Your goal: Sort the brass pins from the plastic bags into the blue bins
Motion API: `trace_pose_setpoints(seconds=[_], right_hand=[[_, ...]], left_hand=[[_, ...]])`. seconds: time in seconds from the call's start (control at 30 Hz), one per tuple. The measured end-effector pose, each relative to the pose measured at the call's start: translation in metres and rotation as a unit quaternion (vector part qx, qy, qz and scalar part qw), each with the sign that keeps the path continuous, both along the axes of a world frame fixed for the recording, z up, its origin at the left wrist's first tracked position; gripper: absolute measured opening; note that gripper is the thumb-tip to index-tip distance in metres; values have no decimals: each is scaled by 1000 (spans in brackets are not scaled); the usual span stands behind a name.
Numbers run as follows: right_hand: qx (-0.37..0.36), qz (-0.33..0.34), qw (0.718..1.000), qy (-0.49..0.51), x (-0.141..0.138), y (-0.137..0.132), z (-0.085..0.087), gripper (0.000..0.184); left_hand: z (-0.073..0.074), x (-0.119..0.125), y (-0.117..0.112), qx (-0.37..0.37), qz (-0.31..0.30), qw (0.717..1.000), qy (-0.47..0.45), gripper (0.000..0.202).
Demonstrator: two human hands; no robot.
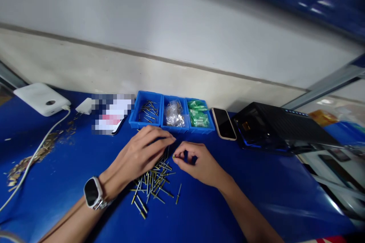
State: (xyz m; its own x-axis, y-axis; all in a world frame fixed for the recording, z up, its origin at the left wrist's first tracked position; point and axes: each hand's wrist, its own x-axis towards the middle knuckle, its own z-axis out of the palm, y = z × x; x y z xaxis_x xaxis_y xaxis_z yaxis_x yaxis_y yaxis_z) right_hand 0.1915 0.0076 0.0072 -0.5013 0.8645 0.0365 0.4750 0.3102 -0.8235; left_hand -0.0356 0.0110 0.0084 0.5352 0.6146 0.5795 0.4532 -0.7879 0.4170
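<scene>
In the head view, pinching a small brass-coloured piece (pixel 174 156) with the right hand (pixel 203 164); curving the left hand (pixel 144 150), cannot tell whether gripping, over rivets (pixel 155 182) heaped on the tabletop (pixel 205 214) near blue bins (pixel 174 129).

Legible texts, brands, numbers, signs: none. Surfaces with marks or displays, none readable:
- Phone, far left (pixel 116 110): lit pale screen with a pink band; blurred into blocks.
- Green packets (pixel 199 114), far centre: pale marks, too small to read.
- Black device (pixel 268 125), far right: small gold-coloured patch (pixel 245 126) on its left end, too small to read; row of small lights (pixel 296 112) along its far edge.
- Phone, right of the packets (pixel 224 122): dark screen, no characters discernible.
- White power bank (pixel 42 98), far left: dark oval (pixel 50 102), no figure discernible.
- Wristwatch (pixel 91 191), near left: dark face, no digits discernible.
</scene>
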Motion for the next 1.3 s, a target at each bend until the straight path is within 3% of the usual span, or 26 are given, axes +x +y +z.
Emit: trace_pose_setpoints(seconds=[0.1,0.33,0.43,0.57,0.7,0.8,0.97,1.07,1.2,1.3], right_hand=[[-79,-4,993,87,0,4,-1,5],[-155,-16,982,103,-1,3,5,11],[-137,-10,984,110,-3,0,9,19],[-4,-42,992,122,-3,-5,9,17],[91,-45,993,55,-5,-9,8,14],[75,-65,994,50,-5,-9,9,26],[-54,-108,985,121,-4,-5,10,39],[-58,-118,980,149,-2,-4,10,40],[-12,-113,987,114,-3,-5,11,39],[31,-90,995,16,-5,-6,8,24]], left_hand=[[1,3,-5,-2,-57,998,18,35],[-2,6,-4,2,-54,998,29,22],[-4,5,-2,-29,-47,998,6,15],[-8,7,0,-104,-36,993,-41,9],[-11,11,1,-125,-52,990,-36,9],[-11,14,-1,-128,-44,989,-54,10],[-7,17,-8,-81,-35,990,-108,15],[-2,12,-5,-18,34,992,-121,22],[4,-2,16,50,260,960,-87,20],[3,-16,28,46,302,951,-37,27]])
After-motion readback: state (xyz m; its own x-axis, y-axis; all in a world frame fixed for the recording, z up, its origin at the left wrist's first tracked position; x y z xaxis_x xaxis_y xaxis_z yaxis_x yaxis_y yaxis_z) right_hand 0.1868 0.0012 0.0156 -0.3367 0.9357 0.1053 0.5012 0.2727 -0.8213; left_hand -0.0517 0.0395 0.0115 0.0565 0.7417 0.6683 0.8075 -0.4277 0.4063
